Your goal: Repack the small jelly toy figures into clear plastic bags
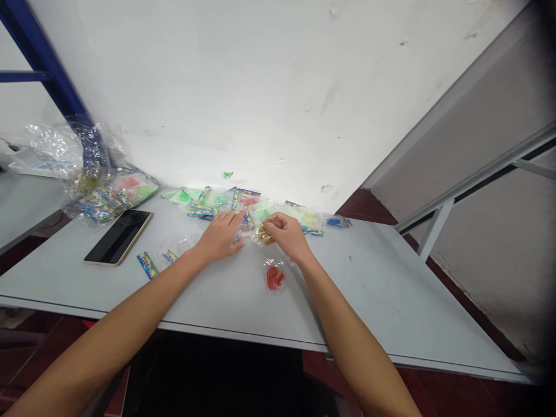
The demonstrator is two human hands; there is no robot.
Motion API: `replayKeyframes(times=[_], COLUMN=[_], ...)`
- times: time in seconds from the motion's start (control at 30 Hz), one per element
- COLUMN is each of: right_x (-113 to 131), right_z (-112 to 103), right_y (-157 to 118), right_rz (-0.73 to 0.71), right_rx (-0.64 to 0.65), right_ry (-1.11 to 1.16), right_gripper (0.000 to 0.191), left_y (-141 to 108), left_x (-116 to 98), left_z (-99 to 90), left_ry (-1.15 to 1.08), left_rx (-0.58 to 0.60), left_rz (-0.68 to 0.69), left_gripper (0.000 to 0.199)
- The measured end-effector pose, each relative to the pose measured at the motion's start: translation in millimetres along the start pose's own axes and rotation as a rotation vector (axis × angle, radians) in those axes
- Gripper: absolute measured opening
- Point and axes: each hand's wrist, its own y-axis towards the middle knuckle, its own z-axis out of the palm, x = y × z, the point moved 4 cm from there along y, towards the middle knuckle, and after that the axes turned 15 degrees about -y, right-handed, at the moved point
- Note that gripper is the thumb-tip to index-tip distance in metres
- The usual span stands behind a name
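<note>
My left hand lies palm down over the near side of a row of small clear packets, its fingers stretched out. My right hand is closed in a pinch at a clear packet with yellow-orange contents. Around both hands are packets with printed blue-and-yellow header cards and green contents. A clear packet with something red lies nearer the table edge, below my right hand. At the right end of the row sits a packet with dark blue contents.
A phone lies on the grey table at the left. Behind it is a large clear plastic bag of similar packets. Loose printed cards lie by my left forearm. A white wall borders the table's back.
</note>
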Motion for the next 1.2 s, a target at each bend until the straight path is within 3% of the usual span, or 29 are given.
replayKeyframes(times=[0.4, 0.53, 0.7, 1.03, 1.2], right_x=[-3.2, 0.0, 4.9, -1.9, 12.5], right_z=[0.1, -2.8, -2.7, -17.8, -17.6], right_y=[1.2, 0.3, -0.2, 2.9, -3.8], right_rz=[0.03, -0.03, -0.209, -0.127, -0.266], right_rx=[-0.182, -0.243, -0.217, -0.183, -0.021], right_ry=[-0.208, -0.334, -0.473, -0.339, -0.428], right_gripper=[0.02, 0.016, 0.013, 0.012, 0.011], left_y=[-3.2, -3.0, -2.1, -2.3, -2.1], left_x=[-9.3, -13.9, -11.7, -6.2, -6.9], left_z=[8.1, 6.4, 3.2, 1.0, 0.6], left_ry=[0.073, 0.063, 0.05, 0.008, 0.024], left_rx=[0.045, 0.039, 0.008, -0.037, -0.045], left_rz=[-0.024, -0.018, -0.02, -0.023, -0.017], left_gripper=[0.076, 0.074, 0.075, 0.075, 0.074])
